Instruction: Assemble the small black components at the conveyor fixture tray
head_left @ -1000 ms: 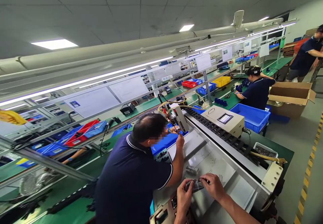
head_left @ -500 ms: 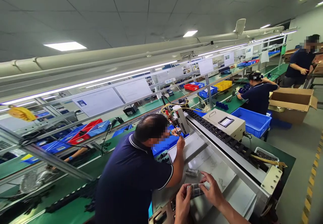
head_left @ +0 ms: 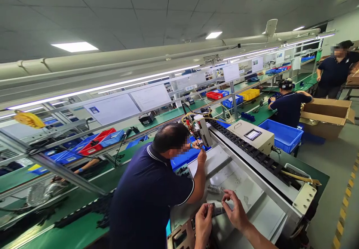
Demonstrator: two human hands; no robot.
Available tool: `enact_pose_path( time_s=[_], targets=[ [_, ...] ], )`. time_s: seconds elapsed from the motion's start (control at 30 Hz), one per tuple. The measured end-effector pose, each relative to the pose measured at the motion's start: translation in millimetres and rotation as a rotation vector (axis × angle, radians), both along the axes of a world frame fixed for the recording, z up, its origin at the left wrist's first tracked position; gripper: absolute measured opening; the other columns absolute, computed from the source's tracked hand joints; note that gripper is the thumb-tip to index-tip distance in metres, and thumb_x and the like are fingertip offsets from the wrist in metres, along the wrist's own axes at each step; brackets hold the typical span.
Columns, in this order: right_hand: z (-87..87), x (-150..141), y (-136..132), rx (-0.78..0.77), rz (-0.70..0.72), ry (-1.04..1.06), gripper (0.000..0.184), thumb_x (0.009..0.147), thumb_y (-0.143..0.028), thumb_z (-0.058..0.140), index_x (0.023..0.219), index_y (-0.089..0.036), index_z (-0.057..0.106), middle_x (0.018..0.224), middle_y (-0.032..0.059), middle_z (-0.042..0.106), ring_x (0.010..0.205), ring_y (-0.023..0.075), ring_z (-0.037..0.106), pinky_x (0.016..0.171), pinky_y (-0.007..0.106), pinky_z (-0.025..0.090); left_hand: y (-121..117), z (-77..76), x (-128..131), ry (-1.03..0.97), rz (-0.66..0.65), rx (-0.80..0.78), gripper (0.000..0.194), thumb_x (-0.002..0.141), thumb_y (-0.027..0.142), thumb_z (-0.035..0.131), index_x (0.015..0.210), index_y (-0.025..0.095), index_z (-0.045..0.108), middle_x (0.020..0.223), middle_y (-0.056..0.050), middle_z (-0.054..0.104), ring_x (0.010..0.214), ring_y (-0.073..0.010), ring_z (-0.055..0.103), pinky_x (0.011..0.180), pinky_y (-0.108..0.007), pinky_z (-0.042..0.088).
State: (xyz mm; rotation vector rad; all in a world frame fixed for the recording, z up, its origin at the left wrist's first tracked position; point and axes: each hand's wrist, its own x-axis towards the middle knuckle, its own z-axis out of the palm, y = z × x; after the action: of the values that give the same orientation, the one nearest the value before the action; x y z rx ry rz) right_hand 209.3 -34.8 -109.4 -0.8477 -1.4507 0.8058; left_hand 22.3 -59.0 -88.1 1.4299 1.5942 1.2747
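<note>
Low in the view, my left hand point(head_left: 203, 221) pinches the left end of a grey bundle point(head_left: 218, 211) that looks wrapped in clear plastic. At its right end is my right hand point(head_left: 237, 211), thumb and fingers closed on the wrapping. Fingers partly cover the bundle, so its exact kind is unclear. A second, similar grey wrapped roll point(head_left: 214, 189) lies on the pale metal bed just beyond my fingers. Left of my left hand is a tan metal plate with cutouts point(head_left: 181, 236).
A co-worker point(head_left: 146, 189) leans in on my left, hands at the machine head point(head_left: 202, 129). The machine's rail point(head_left: 252, 166) runs along the right, beside a beige control box point(head_left: 249, 137) and a blue bin point(head_left: 283, 135). Two other people are farther off.
The bundle between my hands has turned and shows a narrower side. My fingers have shifted slightly on it. The view has swung a little, and the far-right person has turned.
</note>
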Motion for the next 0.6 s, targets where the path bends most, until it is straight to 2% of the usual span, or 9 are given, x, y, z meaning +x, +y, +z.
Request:
enact_pose_path(
  time_s=[0.1,0.2,0.3,0.37,0.47,0.57,0.6],
  targets=[
    [1.3,-10,0,-0.032,0.033,0.053,0.061,0.093,-0.019,0.060,0.152,-0.027,0.044,0.128,0.0107,0.067,0.115,0.0268,0.067,0.098,0.043,0.060,-4,6.0,3,-0.003,-0.029,-0.017,0.050,0.087,0.067,0.069,0.081,0.018,0.073,0.075,-0.005,0.070,0.073,-0.0218,0.060,0.068,-0.029,0.048],
    [6.5,-19,3,-0.007,0.145,0.057,0.072,0.090,-0.012,0.056,0.157,-0.031,0.039,0.149,0.0115,0.054,0.126,0.0258,0.062,0.096,0.040,0.063,-9,13.9,7,-0.005,-0.060,-0.025,0.049,0.086,0.067,0.069,0.079,0.018,0.073,0.076,-0.006,0.071,0.074,-0.0225,0.061,0.069,-0.030,0.049],
    [10.3,-25,5,0.063,0.202,0.004,0.075,0.092,-0.008,0.049,0.160,-0.033,0.035,0.153,0.0126,0.048,0.126,0.0250,0.061,0.091,0.038,0.066,-13,19.7,8,-0.013,-0.086,-0.033,0.048,0.089,0.065,0.067,0.083,0.017,0.075,0.079,-0.007,0.073,0.078,-0.0242,0.064,0.073,-0.031,0.051],
    [11.0,-28,6,0.123,0.191,-0.049,0.077,0.092,-0.005,0.044,0.162,-0.033,0.032,0.154,0.0142,0.046,0.125,0.0253,0.062,0.090,0.040,0.066,-15,22.2,7,-0.011,-0.124,-0.053,0.044,0.086,0.060,0.071,0.091,0.016,0.077,0.086,-0.008,0.077,0.084,-0.0260,0.068,0.077,-0.032,0.053],
    [10.9,-31,0,0.233,0.157,-0.171,0.080,0.091,0.000,0.039,0.163,-0.033,0.030,0.158,0.0156,0.044,0.134,0.0289,0.058,0.098,0.046,0.065,-18,23.7,3,0.022,-0.163,-0.085,0.043,0.077,0.047,0.081,0.107,0.016,0.078,0.100,-0.010,0.080,0.092,-0.0289,0.071,0.086,-0.036,0.056],
    [10.3,-36,-14,0.330,0.173,-0.235,0.077,0.093,0.001,0.039,0.162,-0.033,0.034,0.159,0.0152,0.044,0.146,0.0317,0.049,0.108,0.053,0.059,-22,23.5,-3,0.006,-0.146,-0.059,0.043,0.080,0.039,0.078,0.116,0.016,0.077,0.113,-0.013,0.080,0.104,-0.0314,0.073,0.096,-0.041,0.057],
    [9.6,-38,-20,0.330,0.179,-0.212,0.074,0.094,-0.001,0.040,0.160,-0.034,0.036,0.159,0.0152,0.044,0.145,0.0315,0.050,0.108,0.053,0.059,-24,23.4,-6,-0.019,-0.129,-0.039,0.045,0.080,0.039,0.078,0.119,0.017,0.076,0.118,-0.014,0.079,0.110,-0.0325,0.072,0.100,-0.043,0.056]
  ],
)
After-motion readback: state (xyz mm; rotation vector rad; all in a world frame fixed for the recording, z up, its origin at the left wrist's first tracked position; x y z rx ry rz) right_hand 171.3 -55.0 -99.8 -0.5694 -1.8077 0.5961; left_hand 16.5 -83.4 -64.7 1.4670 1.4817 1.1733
